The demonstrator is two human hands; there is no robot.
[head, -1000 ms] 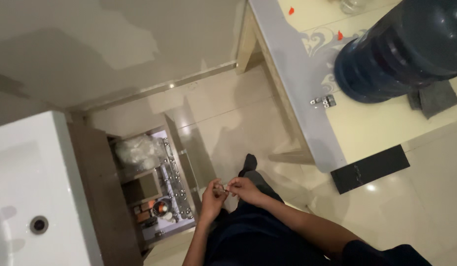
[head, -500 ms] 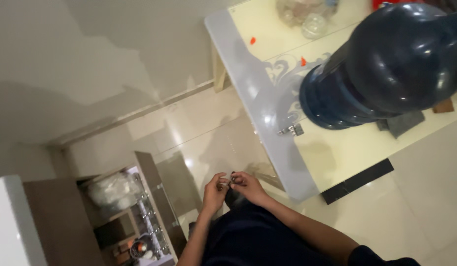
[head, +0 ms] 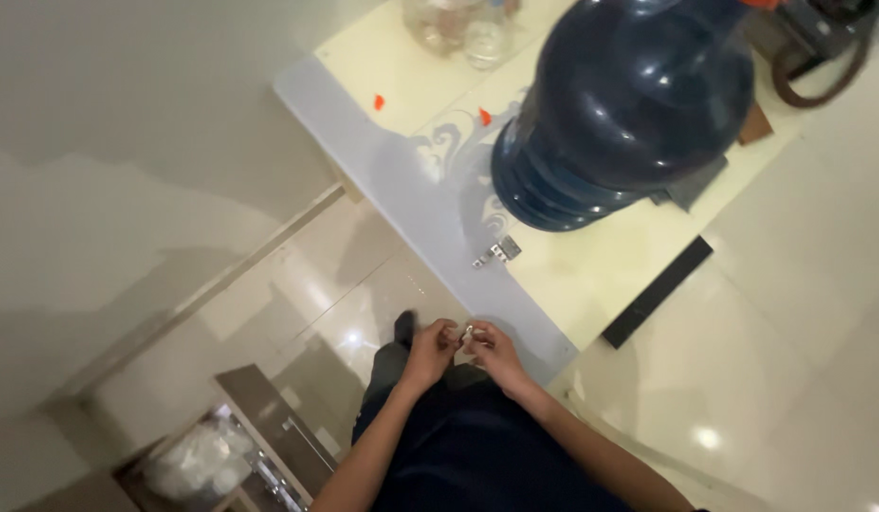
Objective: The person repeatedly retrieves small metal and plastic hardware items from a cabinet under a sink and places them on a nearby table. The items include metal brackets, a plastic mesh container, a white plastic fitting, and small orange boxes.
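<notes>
Both hands meet in front of the person's dark-clothed body, just off the near edge of the pale cream glossy bench (head: 572,275). The left hand (head: 430,353) and the right hand (head: 496,353) are drawn together, fingertips pinched from either side on a small shiny metal piece (head: 468,333), which sits between them; its exact shape is too small to tell. The hands hang above the glossy cream floor tiles (head: 307,294), just beside the grey-blue band that runs along the bench's near edge.

On that band, a little way in from the edge and apart from the hands, lies a small silver metal hinge-like fitting (head: 499,252). Behind it stands a large dark blue ribbed plastic water bottle (head: 629,114), filling much of the bench's middle. At the bench's far edge are clear glass jars (head: 458,28), and two small orange scraps (head: 380,101) lie on the surface near its left edge. A black flat strip (head: 658,292) runs along the bench's right edge. Down at the lower left, on the floor, an open brown cabinet (head: 269,427) holds a crumpled clear plastic bag (head: 193,460).
</notes>
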